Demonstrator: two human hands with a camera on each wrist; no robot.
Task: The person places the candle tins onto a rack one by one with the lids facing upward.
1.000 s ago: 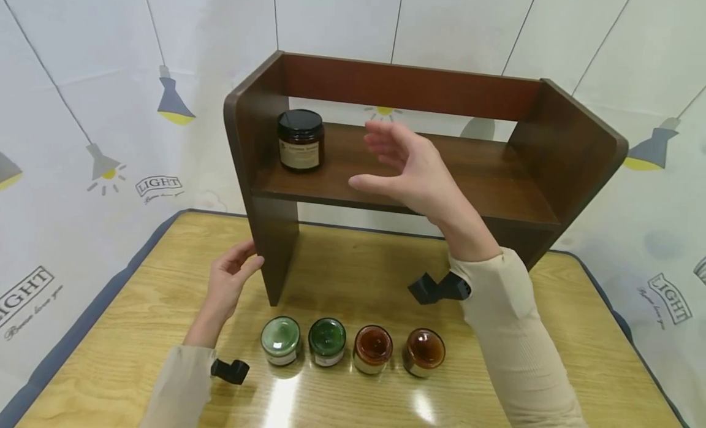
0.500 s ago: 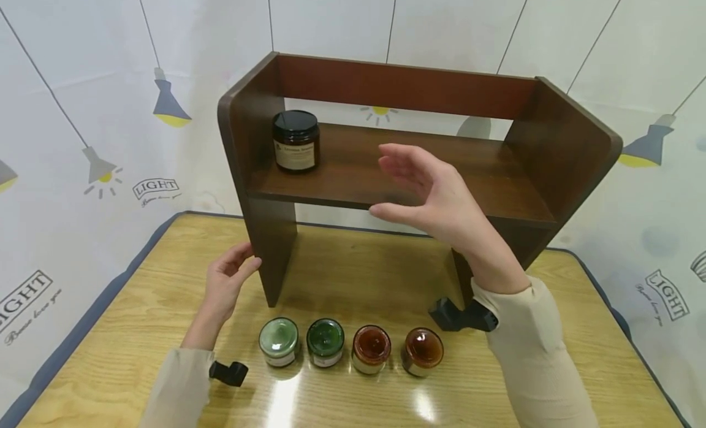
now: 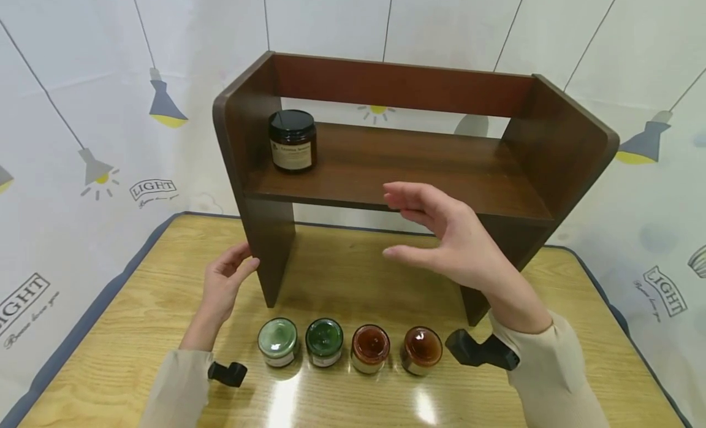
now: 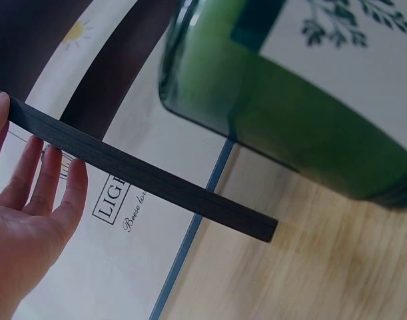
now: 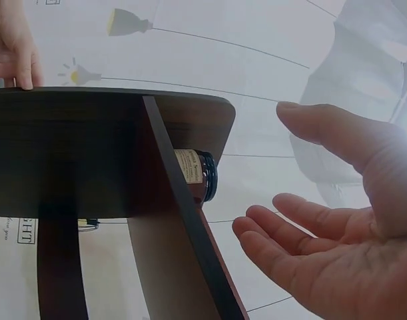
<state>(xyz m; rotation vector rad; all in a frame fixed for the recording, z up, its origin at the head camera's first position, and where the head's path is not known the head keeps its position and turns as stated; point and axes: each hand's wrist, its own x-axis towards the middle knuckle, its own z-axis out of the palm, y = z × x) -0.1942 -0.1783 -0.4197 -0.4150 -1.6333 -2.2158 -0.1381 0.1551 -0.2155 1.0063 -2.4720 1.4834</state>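
My left hand [image 3: 223,281] rests against the left side panel of a dark brown wooden shelf [image 3: 397,198]. Its thumb touches the front edge and its fingertips the outer face, as the left wrist view also shows. In front of the shelf my right hand [image 3: 449,238] hovers with nothing in it, thumb and fingers spread apart. A dark lidded jar [image 3: 292,141] with a cream label stands on the upper board at the left end. On the table stand a pale green jar [image 3: 278,342], a dark green jar [image 3: 324,342] and two amber jars, one left [image 3: 371,348], one right [image 3: 421,350].
The shelf stands on a light wood table [image 3: 353,397] with a blue border along its edge. A white backdrop [image 3: 110,35] printed with lamps hangs behind. A black wrist mount [image 3: 482,349] sits on the right sleeve, just right of the amber jars.
My right hand has drawn down and to the right, from over the upper board to below its front edge. My left hand keeps its place on the panel, and the jars stay put.
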